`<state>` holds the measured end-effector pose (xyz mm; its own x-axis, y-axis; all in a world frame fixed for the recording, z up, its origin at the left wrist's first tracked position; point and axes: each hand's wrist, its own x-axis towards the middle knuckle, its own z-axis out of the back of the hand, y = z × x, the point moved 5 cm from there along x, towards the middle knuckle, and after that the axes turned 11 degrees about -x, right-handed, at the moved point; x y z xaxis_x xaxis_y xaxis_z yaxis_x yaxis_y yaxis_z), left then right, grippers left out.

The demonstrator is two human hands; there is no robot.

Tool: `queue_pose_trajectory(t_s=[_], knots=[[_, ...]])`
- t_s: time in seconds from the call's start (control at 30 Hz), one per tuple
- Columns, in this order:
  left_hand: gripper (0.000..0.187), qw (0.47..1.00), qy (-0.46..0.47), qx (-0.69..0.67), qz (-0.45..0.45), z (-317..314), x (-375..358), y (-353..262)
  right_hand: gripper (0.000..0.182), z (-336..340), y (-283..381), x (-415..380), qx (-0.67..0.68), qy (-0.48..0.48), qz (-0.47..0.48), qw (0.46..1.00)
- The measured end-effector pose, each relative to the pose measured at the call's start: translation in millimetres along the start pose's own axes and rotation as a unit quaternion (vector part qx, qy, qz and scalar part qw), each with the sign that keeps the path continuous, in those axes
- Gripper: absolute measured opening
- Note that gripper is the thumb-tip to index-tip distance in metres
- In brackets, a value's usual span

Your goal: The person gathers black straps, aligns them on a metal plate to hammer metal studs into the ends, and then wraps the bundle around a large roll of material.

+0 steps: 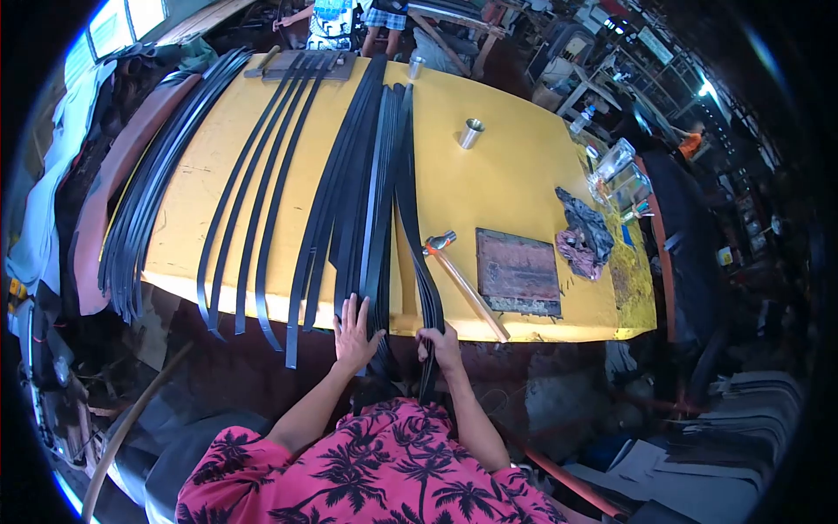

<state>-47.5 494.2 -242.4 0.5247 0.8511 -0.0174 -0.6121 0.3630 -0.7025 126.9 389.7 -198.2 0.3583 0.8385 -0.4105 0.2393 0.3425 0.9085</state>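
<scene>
Long black strips (356, 201) run in a bundle down the middle of the yellow table and hang over its near edge. My left hand (353, 336) lies on this bundle near the edge, its fingers spread. A narrower stack of black strips (421, 271) curves down on the right side. Around that stack my right hand (439, 346) is closed, just past the table edge. To the right of it a hammer (467, 293) with a wooden handle rests on the table, its head pointing away from me.
Several separate black strips (253, 201) lie spread on the left of the yellow table (515, 201). A dark rectangular board (518, 272), a crumpled dark cloth (583, 234) and a metal cup (471, 133) are on the right. Glass jars (621, 170) stand along the right edge. A person (384, 19) is beyond the table.
</scene>
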Motion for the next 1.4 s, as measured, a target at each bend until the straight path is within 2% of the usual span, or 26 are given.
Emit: queue_pose_trajectory(t_s=[0.07, 0.13, 0.17, 0.3, 0.53, 0.6, 0.63, 0.67, 0.73, 0.77, 0.8, 0.83, 0.87, 0.9, 0.97, 1.0, 1.03, 1.07, 1.1, 1.13, 1.17, 1.2, 1.23, 1.27, 1.33, 1.4], knots=[[0.087, 1.000, -0.005, 0.007, 0.000, 0.0, -0.7, 0.9, 0.030, 4.7, 0.4, -1.5, 0.044, 0.017, -0.003, 0.999], [0.087, 1.000, -0.008, 0.006, -0.001, -1.2, -1.2, 1.5, 0.040, 1.7, 8.3, -5.7, 0.195, 0.054, -0.021, 0.979], [0.089, 1.000, -0.014, 0.007, -0.004, -1.1, -1.0, 1.2, 0.047, 4.4, 5.0, -3.0, 0.209, 0.089, -0.019, 0.974], [0.091, 1.000, -0.018, 0.008, -0.002, 0.0, -0.9, 1.9, 0.051, 8.2, 1.9, -0.1, 0.280, 0.107, -0.033, 0.953], [0.092, 1.000, -0.027, -0.005, 0.003, 3.2, -1.8, -2.5, 0.051, 16.8, 6.5, -1.2, 0.334, 0.084, -0.069, 0.936], [0.086, 1.000, -0.012, -0.018, 0.016, 4.8, -1.4, -4.5, 0.038, 20.0, 12.8, -3.4, 0.355, 0.086, -0.074, 0.928], [0.078, 0.995, -0.097, -0.024, -0.022, 3.3, -1.9, -3.7, 0.038, 22.1, 17.5, -3.5, 0.358, 0.086, -0.070, 0.927], [0.078, 0.994, -0.099, -0.022, -0.029, -4.4, -0.1, -8.7, 0.028, 25.9, 22.1, -2.3, 0.241, 0.068, -0.064, 0.966], [0.066, 0.960, -0.230, -0.119, -0.105, 4.7, 6.7, -44.8, 0.013, 22.9, 49.9, -10.5, 0.046, 0.032, -0.038, 0.998], [0.058, 0.938, -0.175, -0.295, -0.043, -2.8, 16.2, -63.7, 0.013, 19.1, 65.4, -17.0, -0.031, 0.023, -0.016, 0.999], [0.057, 0.897, -0.114, -0.423, 0.061, -29.0, 32.6, -71.0, 0.014, 18.2, 75.9, -21.3, -0.107, 0.015, 0.004, 0.994], [0.057, 0.779, -0.017, -0.603, 0.169, -37.8, 49.4, -97.4, 0.015, 21.5, 81.9, -21.9, -0.181, 0.009, 0.030, 0.983], [0.059, 0.609, 0.082, -0.743, 0.263, -43.8, 62.7, -130.7, 0.016, 23.7, 95.8, -29.6, -0.217, 0.024, 0.059, 0.974], [0.059, 0.612, 0.078, -0.744, 0.256, -51.1, 77.9, -146.4, 0.018, 28.7, 108.8, -40.2, -0.255, 0.031, 0.063, 0.964], [0.058, 0.383, 0.079, -0.908, 0.153, -67.5, 118.8, -179.3, 0.019, 51.2, 127.0, -54.2, -0.294, 0.037, 0.079, 0.952], [0.058, 0.384, 0.079, -0.908, 0.144, -77.7, 135.6, -183.8, 0.031, 67.7, 127.2, -63.3, -0.306, 0.047, 0.083, 0.947], [0.057, 0.292, 0.070, -0.941, 0.159, -87.3, 150.0, -188.7, 0.043, 84.2, 127.3, -73.9, -0.317, 0.058, 0.086, 0.943], [0.057, 0.196, 0.061, -0.964, 0.171, -97.1, 163.1, -193.7, 0.043, 100.7, 129.4, -84.9, -0.320, 0.059, 0.093, 0.941], [0.058, 0.182, 0.054, -0.958, 0.214, -94.8, 163.1, -210.0, 0.041, 115.9, 136.7, -98.1, -0.356, 0.053, 0.143, 0.922], [0.058, 0.183, 0.055, -0.960, 0.204, -104.7, 173.1, -214.2, 0.040, 131.0, 143.8, -109.3, -0.391, 0.047, 0.193, 0.899], [0.059, 0.190, 0.048, -0.957, 0.214, -115.8, 180.8, -215.6, 0.040, 147.1, 144.4, -118.3, -0.393, 0.052, 0.200, 0.896], [0.059, 0.194, 0.037, -0.954, 0.226, -128.2, 183.9, -216.2, 0.045, 163.9, 138.2, -126.9, -0.389, 0.067, 0.157, 0.905], [0.060, 0.316, 0.021, -0.921, 0.225, -134.4, 186.0, -218.1, 0.049, 179.6, 132.1, -134.7, -0.383, 0.084, 0.112, 0.913], [0.060, 0.315, 0.010, -0.922, 0.225, -141.7, 181.1, -218.4, 0.049, 194.6, 130.0, -143.5, -0.385, 0.094, 0.111, 0.912], [0.062, 0.410, 0.073, -0.881, 0.222, -153.7, 175.5, -224.5, 0.062, 221.3, 128.2, -155.4, -0.399, 0.107, 0.042, 0.910], [0.062, 0.399, 0.072, -0.881, 0.245, -169.8, 165.6, -224.7, 0.063, 234.3, 139.1, -172.5, -0.425, 0.116, 0.078, 0.894]])
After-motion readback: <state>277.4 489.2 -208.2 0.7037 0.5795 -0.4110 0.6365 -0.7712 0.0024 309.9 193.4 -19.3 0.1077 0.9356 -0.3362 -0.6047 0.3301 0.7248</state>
